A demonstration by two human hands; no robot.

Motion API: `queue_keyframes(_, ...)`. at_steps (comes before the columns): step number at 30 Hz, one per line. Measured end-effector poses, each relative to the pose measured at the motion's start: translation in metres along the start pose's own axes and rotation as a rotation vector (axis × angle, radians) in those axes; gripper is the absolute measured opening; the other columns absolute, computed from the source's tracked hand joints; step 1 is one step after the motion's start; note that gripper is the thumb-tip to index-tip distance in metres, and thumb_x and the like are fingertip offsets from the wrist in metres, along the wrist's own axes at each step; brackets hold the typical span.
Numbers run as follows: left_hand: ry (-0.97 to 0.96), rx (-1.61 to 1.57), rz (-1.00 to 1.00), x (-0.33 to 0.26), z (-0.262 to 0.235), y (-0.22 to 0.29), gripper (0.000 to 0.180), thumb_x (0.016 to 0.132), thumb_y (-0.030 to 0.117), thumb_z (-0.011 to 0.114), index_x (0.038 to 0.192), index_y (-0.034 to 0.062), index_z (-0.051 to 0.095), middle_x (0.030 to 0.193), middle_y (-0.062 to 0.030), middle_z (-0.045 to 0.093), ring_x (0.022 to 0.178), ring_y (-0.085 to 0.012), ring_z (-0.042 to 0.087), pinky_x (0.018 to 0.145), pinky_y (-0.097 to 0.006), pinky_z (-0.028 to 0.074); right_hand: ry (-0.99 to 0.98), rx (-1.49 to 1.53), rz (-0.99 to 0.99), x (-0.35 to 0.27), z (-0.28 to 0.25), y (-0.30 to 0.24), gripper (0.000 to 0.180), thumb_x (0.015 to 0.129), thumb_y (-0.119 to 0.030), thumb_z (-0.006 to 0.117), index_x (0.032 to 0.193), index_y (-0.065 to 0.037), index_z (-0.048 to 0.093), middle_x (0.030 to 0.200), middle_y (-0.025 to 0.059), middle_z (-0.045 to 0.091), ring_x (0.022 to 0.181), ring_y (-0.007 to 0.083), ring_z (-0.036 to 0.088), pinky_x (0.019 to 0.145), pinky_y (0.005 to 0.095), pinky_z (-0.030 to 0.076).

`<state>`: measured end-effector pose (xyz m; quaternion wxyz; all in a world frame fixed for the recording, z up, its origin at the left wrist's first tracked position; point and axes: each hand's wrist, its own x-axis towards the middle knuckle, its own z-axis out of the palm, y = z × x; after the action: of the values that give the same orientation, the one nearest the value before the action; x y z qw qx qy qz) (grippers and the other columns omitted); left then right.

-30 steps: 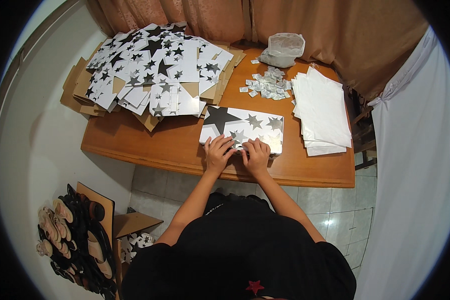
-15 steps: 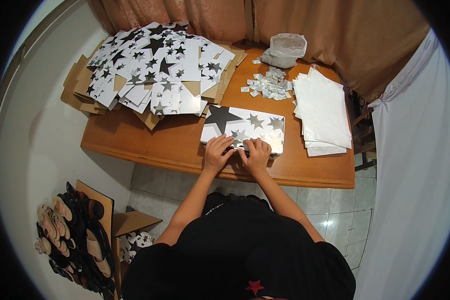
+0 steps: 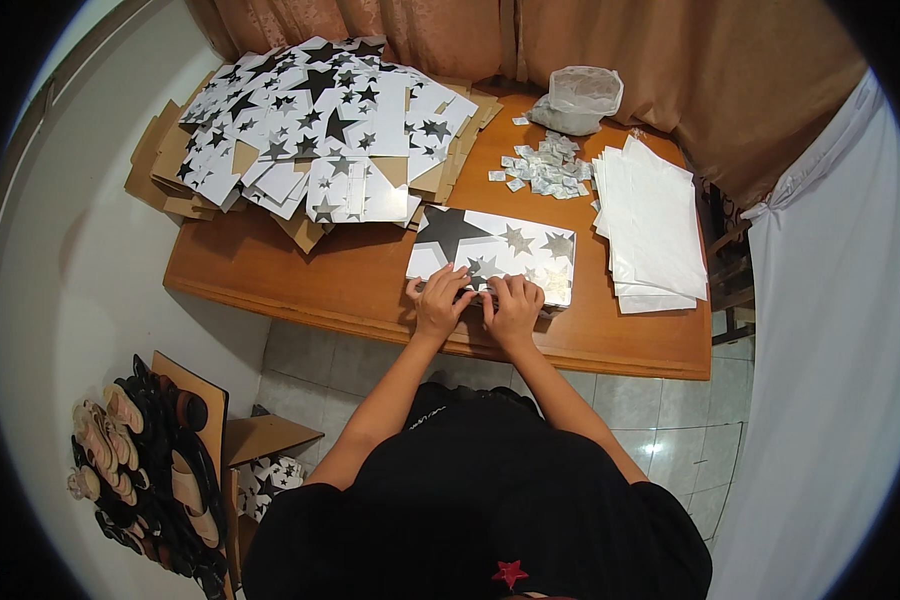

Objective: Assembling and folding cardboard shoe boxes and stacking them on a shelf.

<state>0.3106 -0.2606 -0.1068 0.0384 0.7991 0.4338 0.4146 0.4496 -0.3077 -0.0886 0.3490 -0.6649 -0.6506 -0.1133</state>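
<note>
A white cardboard box (image 3: pixel 495 252) printed with black and silver stars lies at the front of the wooden table, its lid down. My left hand (image 3: pixel 438 303) grips the lid's near edge left of the middle, fingers curled on top and thumb at the front side. Close beside it, my right hand (image 3: pixel 514 308) holds the same edge, fingertips on the lid and thumb toward the left hand. Both hands hide most of the box's front side.
Flat star-printed cardboard pieces (image 3: pixel 310 130) are heaped at the back left. Small sachets (image 3: pixel 545 168) lie behind the box, near a clear plastic bag (image 3: pixel 582 98). White paper sheets (image 3: pixel 652 225) are stacked on the right. Shoes (image 3: pixel 155 460) stand low on the left.
My left hand's fingers have shifted slightly on the lid's edge, with one finger now lifted out at its left side. The box stays put, and the right hand barely differs.
</note>
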Motion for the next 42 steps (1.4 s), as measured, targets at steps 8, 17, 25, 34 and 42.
queue_keyframes(8,-0.127,-0.111,-0.118,0.01,-0.014,0.014,0.031,0.069,0.034,0.071,0.093,0.0165,0.065,0.115,0.0019,0.059,0.115,-0.0185,0.048,0.093,-0.048,0.018,-0.098,0.021,0.137,0.055,-0.012,0.048,0.038,0.071,-0.03,0.064,0.102,-0.009,0.057,0.112,0.0097,0.051,0.107,0.0271,0.044,0.09,0.0471,0.028)
queue_keyframes(17,-0.152,0.006,-0.082,0.009,-0.003,0.015,0.04,0.07,0.034,0.071,0.106,0.0184,0.063,0.118,0.0047,0.056,0.121,-0.0186,0.043,0.098,-0.057,0.01,-0.394,0.078,0.387,0.081,-0.006,0.116,0.057,0.075,-0.035,0.062,0.123,-0.008,0.047,0.117,0.0163,0.049,0.111,0.0338,0.046,0.09,0.0453,0.039)
queue_keyframes(25,-0.088,0.111,-0.265,-0.016,-0.007,0.027,0.052,0.078,0.039,0.063,0.12,0.0122,0.048,0.14,-0.0111,0.03,0.13,-0.0318,0.023,0.099,-0.057,0.011,-0.502,-0.169,0.381,0.081,-0.044,0.101,0.053,0.068,-0.047,0.066,0.105,-0.009,0.062,0.106,0.0171,0.057,0.099,0.0327,0.055,0.083,0.038,0.045)
queue_keyframes(34,-0.195,-0.583,-1.042,-0.089,0.02,0.082,0.074,0.08,0.041,0.062,0.133,0.0025,0.027,0.133,-0.0212,0.03,0.123,-0.0365,0.028,0.104,-0.043,0.019,-0.768,0.817,0.176,0.001,-0.048,0.129,0.061,0.072,-0.023,0.066,0.123,0.003,0.046,0.108,0.0215,0.059,0.101,0.0286,0.056,0.089,0.0364,0.041)
queue_keyframes(42,0.034,-0.984,-1.046,-0.129,-0.073,0.125,0.079,0.078,0.021,0.063,0.139,0.003,0.016,0.135,-0.0137,0.034,0.125,-0.0236,0.032,0.105,-0.033,0.023,-0.857,1.027,0.095,-0.077,-0.087,0.072,0.091,0.069,-0.028,0.067,0.141,-0.002,0.017,0.134,0.018,0.033,0.124,0.0282,0.03,0.104,0.0389,0.023)
